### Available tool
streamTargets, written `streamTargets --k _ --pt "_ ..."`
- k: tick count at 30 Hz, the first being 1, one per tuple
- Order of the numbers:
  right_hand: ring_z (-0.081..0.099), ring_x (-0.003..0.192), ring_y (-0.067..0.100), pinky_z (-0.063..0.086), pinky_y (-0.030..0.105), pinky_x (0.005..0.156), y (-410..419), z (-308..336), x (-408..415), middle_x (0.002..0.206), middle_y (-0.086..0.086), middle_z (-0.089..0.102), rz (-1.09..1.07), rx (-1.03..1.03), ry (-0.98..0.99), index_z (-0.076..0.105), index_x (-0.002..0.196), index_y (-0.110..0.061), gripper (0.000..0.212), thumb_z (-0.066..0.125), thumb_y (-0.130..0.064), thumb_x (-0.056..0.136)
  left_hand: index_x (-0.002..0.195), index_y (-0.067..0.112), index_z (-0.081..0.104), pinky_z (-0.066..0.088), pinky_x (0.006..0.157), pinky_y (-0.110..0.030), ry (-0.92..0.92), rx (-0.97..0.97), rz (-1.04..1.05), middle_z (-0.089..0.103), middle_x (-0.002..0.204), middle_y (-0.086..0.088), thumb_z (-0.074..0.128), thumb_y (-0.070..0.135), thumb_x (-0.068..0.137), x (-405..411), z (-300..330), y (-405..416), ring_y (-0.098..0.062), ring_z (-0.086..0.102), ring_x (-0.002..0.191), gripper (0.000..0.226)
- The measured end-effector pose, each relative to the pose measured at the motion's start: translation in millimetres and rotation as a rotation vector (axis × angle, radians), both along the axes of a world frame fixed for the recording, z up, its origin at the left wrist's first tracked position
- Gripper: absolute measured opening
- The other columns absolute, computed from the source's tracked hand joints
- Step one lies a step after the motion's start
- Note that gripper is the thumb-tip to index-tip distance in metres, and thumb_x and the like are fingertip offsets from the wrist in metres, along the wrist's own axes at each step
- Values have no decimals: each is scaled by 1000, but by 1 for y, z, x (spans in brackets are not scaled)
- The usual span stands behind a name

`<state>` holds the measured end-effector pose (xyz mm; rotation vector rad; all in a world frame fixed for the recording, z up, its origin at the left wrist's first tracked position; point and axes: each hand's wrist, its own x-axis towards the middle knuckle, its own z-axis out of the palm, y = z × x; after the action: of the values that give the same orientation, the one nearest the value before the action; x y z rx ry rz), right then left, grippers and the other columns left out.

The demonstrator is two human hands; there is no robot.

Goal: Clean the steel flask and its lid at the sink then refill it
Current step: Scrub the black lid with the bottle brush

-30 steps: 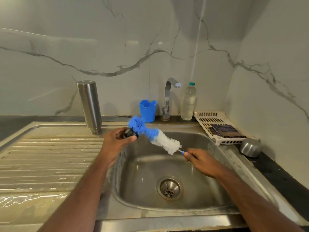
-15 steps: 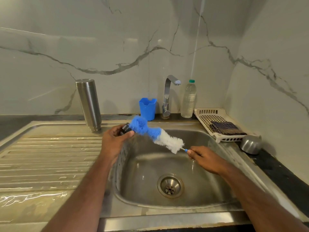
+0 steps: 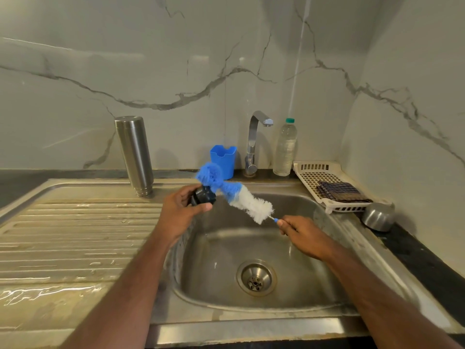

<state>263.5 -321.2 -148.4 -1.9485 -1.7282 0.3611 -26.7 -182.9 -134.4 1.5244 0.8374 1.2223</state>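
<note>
**Operator:** Reading left to right. The tall brushed-steel flask [image 3: 134, 154] stands inverted on the wet ribbed steel draining board [image 3: 75, 235], well apart from both hands. My left hand [image 3: 180, 214] grips the small dark round lid [image 3: 203, 195] over the left rim of the steel sink basin [image 3: 251, 260]. The bent blue-and-white bristle bottle brush [image 3: 234, 195] presses its blue tip against the lid; my right hand [image 3: 300, 234] pinches the brush's thin handle end.

**Supervisor:** Change over the last second?

**Operator:** Small. The brush head has shifted slightly against the lid; both grips are unchanged. I judge lid scrubbing is in progress, with refilling not yet started.

**Supervisor:** Surface and room?

**Operator:** Behind the basin: a blue plastic cup [image 3: 223, 161], a chrome tap [image 3: 255, 142] showing no flow, a clear plastic water bottle [image 3: 285, 148]. Further right, a white slotted tray [image 3: 312, 172] holding a folded checked cloth [image 3: 339, 191], then a small steel bowl [image 3: 377, 216]. Veined marble walls enclose the corner.
</note>
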Motion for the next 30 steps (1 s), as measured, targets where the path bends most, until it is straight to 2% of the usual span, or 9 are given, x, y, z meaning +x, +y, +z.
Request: streamTargets --k 4,10,15,18,20,23,25,28,30 --pt "52 64 11 43 33 64 -7 -4 16 68 -5 58 0 -24 19 57 72 -27 37 46 -36 106 120 14 70 57 94 -30 -198 -41 73 75 116 -4 87 2 65 -11 4 8 -17 71 110 59" --pt "54 68 12 42 31 64 -1 1 -7 74 -1 62 -4 23 74 61 77 -22 36 45 -36 106 115 15 70 58 83 -20 -118 -27 22 76 111 -3 85 -7 70 1 -3 3 -18 73 105 53" --pt "50 65 9 41 31 65 -9 0 8 70 -5 57 24 -26 75 58 74 -24 37 45 -36 106 121 10 69 58 93 -34 -209 -70 63 75 116 -8 87 2 67 -13 -3 14 -23 72 109 57" --pt "53 66 11 41 30 64 -2 1 -4 73 -2 60 7 1 65 59 76 -22 37 43 -36 107 117 16 70 58 91 -28 -112 -59 -21 76 112 -3 85 -4 70 -1 -2 3 -19 72 107 53" --pt "51 66 11 39 29 63 -1 2 -8 72 -3 59 22 -5 87 58 75 -21 38 43 -36 107 116 16 70 58 86 -24 -152 -60 -12 76 111 -3 83 -6 71 6 0 0 -18 73 106 52" --pt "51 67 12 40 33 68 -9 2 8 71 -3 57 30 -28 122 58 75 -20 39 44 -37 106 121 8 69 59 90 -30 -259 -80 37 75 114 -9 84 -4 70 -4 2 5 -22 72 107 54" --pt "52 68 13 42 33 68 -9 4 7 72 -2 59 9 -24 98 60 77 -20 39 43 -38 106 121 9 69 58 95 -34 -192 -71 -5 76 114 -8 86 1 65 -7 1 5 -23 72 108 59" --pt "51 67 12 40 31 65 -4 5 -7 72 -1 58 21 -20 88 61 80 -14 40 42 -37 107 117 17 70 59 91 -28 -115 -63 -53 77 111 -2 85 -4 68 6 -1 -5 -17 73 105 55" --pt "49 65 11 38 32 65 -6 3 -3 70 -2 55 46 -24 112 60 79 -10 42 44 -37 106 119 12 70 60 89 -29 -206 -83 9 76 112 -5 81 -8 73 6 3 -5 -20 73 104 51"
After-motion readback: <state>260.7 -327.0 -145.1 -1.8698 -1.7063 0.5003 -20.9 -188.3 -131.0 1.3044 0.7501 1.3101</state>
